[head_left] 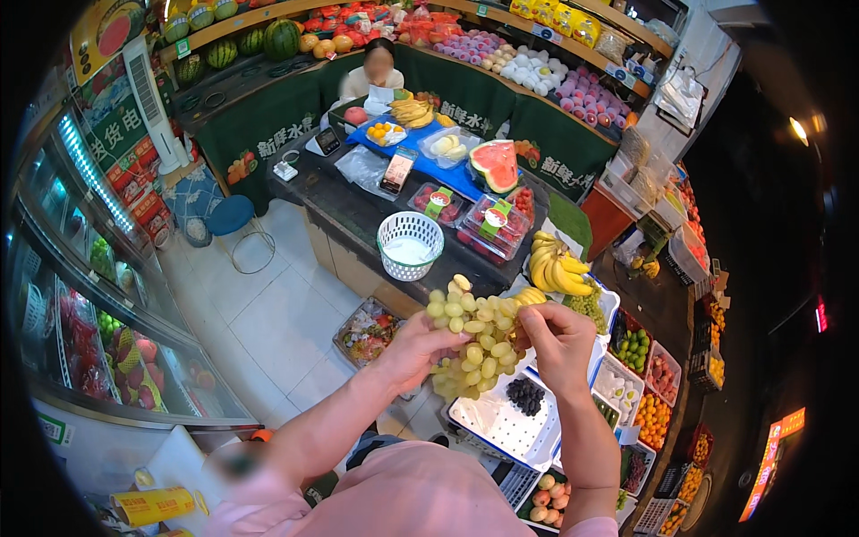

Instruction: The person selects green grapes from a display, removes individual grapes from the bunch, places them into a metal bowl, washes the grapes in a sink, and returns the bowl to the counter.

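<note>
A large bunch of pale green grapes (pixel 479 345) hangs in front of me, held up between both hands. My left hand (pixel 419 347) supports it from the left side, fingers partly hidden by the grapes. On the bunch's right side, my right hand (pixel 557 336) is closed with thumb and fingers pinched; the exact spot it grips is hard to make out. Beneath them is a white perforated tray (pixel 479 421) with a small bunch of dark grapes (pixel 526 395). Beyond the grapes, a white-and-green basket (pixel 410 246) stands on the dark counter's edge.
The counter (pixel 313 192) carries boxed strawberries (pixel 494 225), a cut watermelon (pixel 495 166), a phone (pixel 398 170) and bananas (pixel 557 267). Behind it sits another person (pixel 371 76). A glass display case (pixel 134 313) stands left, a blue stool (pixel 231 217) near it; fruit crates (pixel 653 421) line the right.
</note>
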Demonstrator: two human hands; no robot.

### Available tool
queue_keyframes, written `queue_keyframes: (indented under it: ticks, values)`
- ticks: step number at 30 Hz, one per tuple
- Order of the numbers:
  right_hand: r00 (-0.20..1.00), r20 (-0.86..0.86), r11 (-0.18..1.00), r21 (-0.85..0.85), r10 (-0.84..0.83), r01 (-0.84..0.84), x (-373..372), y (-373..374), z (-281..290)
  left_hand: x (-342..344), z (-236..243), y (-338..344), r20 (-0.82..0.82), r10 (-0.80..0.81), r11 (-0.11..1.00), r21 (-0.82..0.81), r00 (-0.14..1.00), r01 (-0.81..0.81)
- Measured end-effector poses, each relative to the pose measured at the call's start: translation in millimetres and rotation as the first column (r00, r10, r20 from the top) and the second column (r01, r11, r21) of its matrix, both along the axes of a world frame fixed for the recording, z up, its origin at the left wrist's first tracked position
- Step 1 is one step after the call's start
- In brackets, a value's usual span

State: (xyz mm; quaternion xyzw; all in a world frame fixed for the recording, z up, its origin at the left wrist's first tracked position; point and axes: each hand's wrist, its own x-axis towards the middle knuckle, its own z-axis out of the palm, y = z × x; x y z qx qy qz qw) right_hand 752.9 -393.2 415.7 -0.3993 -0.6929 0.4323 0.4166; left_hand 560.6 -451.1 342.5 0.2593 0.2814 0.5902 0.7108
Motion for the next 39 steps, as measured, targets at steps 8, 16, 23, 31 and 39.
queue_keyframes:
  ticks: [8, 16, 23, 31, 39]
  values:
    - [0.997, -0.075, 0.999, -0.035, -0.003, 0.001, -10.5, 7.7, -5.0, -21.2, -13.9, 8.3, 0.224, -0.096, 0.99, -0.077, 0.97, 0.116]
    - [0.997, -0.073, 0.999, -0.032, 0.0, -0.003, -17.4, 8.5, -5.3, -21.6, -30.9, 6.3, 0.243, -0.091, 0.99, -0.086, 0.966, 0.114]
    - [0.995, -0.102, 1.0, -0.014, -0.014, 0.012, -17.9, 9.4, -6.4, -21.7, -41.3, 4.6, 0.251, 0.016, 0.988, -0.151, 0.968, 0.023]
    - [0.989, -0.147, 1.0, 0.027, -0.008, 0.012, -14.0, 14.2, -7.1, -22.4, -74.7, 15.4, -0.569, 0.31, 0.913, -0.046, 0.761, -0.406]
    - [0.986, -0.168, 1.0, 0.008, -0.013, 0.015, -13.7, 11.3, -11.2, -5.8, -40.3, -3.9, -0.177, 0.255, 0.965, 0.113, 0.95, -0.238]
